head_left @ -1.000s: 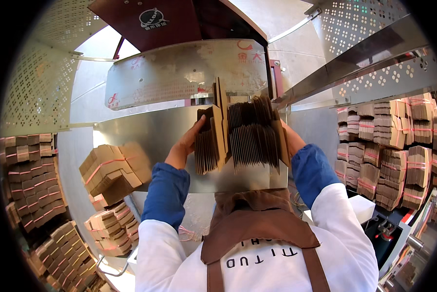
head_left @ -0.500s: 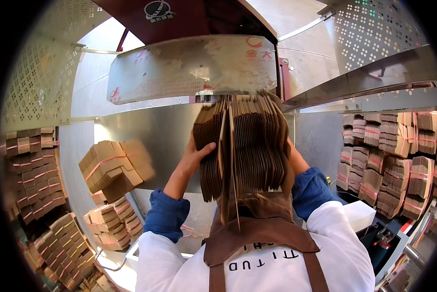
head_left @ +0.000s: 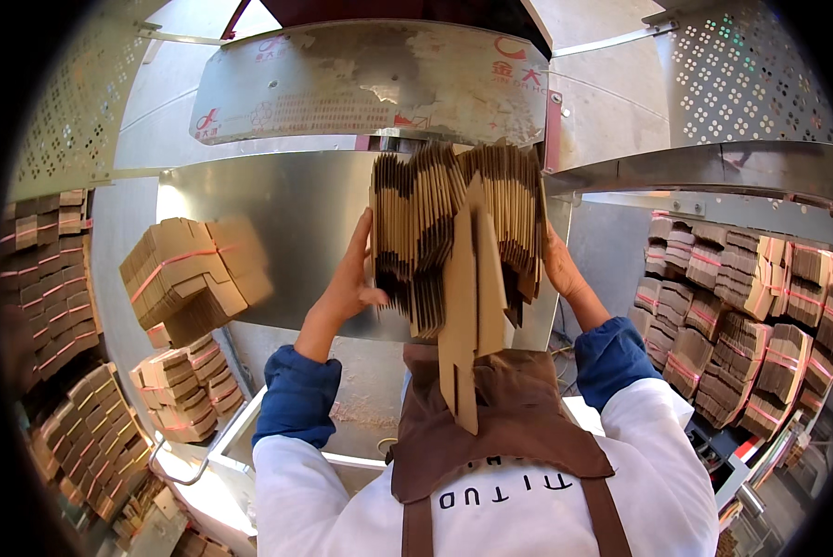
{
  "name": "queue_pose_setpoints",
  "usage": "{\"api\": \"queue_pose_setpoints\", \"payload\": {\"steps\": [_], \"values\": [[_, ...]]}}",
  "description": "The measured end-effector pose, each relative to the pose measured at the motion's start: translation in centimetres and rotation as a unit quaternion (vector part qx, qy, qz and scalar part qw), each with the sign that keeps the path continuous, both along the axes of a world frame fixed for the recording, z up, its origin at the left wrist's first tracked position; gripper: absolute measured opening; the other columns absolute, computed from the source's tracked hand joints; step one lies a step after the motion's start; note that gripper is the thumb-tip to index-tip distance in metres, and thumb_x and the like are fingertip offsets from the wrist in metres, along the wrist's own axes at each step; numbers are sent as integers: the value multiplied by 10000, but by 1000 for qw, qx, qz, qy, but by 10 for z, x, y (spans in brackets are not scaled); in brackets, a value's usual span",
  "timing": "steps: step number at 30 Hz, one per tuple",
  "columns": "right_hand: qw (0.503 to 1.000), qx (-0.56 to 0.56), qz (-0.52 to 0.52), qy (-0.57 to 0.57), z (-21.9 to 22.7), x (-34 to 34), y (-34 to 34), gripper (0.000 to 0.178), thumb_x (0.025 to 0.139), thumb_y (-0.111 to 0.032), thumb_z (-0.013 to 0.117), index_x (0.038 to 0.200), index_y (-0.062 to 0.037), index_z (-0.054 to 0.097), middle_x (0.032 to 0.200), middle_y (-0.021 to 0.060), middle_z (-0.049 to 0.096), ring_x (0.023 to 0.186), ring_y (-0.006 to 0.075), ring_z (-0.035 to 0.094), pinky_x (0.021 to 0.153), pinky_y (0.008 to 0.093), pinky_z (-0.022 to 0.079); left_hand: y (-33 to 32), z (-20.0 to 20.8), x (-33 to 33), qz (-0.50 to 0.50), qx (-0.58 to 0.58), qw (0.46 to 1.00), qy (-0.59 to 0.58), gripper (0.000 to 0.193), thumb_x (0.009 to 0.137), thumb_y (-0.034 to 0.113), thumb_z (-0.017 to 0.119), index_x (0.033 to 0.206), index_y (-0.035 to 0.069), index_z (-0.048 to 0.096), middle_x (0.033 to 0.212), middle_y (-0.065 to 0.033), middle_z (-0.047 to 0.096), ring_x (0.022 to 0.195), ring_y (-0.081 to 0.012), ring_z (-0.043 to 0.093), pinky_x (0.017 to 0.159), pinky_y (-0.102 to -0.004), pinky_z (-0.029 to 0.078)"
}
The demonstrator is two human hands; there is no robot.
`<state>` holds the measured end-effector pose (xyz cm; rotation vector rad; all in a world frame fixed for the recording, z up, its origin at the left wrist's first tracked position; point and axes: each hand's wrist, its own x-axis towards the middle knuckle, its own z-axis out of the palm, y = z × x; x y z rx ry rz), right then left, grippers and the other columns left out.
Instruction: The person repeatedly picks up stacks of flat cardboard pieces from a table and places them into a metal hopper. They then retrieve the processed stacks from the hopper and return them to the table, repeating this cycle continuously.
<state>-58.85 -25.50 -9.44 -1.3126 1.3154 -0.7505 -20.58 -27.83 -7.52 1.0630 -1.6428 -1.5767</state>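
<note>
A thick stack of brown folded cardboard pieces (head_left: 520,209) stands on edge between my hands, over the near side of the metal table. My left hand (head_left: 344,274) presses its left side, fingers stretched along it and thumb held apart, slightly blurred. Against the right side lies my right hand (head_left: 563,265), its fingers partly hidden by the stack. Some cardboard pieces (head_left: 472,306) stick out of the middle toward my brown apron (head_left: 490,399), with gaps in the stack beside them.
A tied cardboard bundle (head_left: 180,274) sits at the left of the metal table (head_left: 277,213). Beyond is a machine with a scuffed metal plate (head_left: 323,84). Banded cardboard bundles are piled at left (head_left: 96,455) and right (head_left: 741,353). Perforated panels (head_left: 750,84) flank the machine.
The stack has tilted, showing lighter faces, and several pieces now stick out toward me. My left thumb has come off the stack's near face. The view has shifted a little.
</note>
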Motion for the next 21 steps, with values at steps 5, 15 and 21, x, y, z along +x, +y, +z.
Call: {"api": "queue_pose_setpoints", "payload": {"steps": [5,15,21], "values": [[997,26,-21,-66,-2,9,-18,847,946,-692,236,1511,-62,225,1461,116,400,1318,209,382,1036,314,341,1,20,14,82,126,989,11,932,914,592,503,1529,32,83,1578,-146,179,1454,-254,172,1152,-355,190],[971,158,-49,-170,10,29,-31,837,916,-684,406,1536,-164,191,1518,62,310,1355,236,322,996,452,371,-19,9,7,137,288,948,17,703,960,561,463,1507,162,273,1430,-29,441,1300,-185,413,1046,-361,358],[970,178,-95,-135,25,40,-36,845,922,-643,450,1535,-128,179,1517,78,317,1369,236,317,1075,426,302,-34,31,4,111,296,948,38,721,932,479,582,1486,114,298,1415,-48,450,1301,-189,406,1062,-355,325]]}}
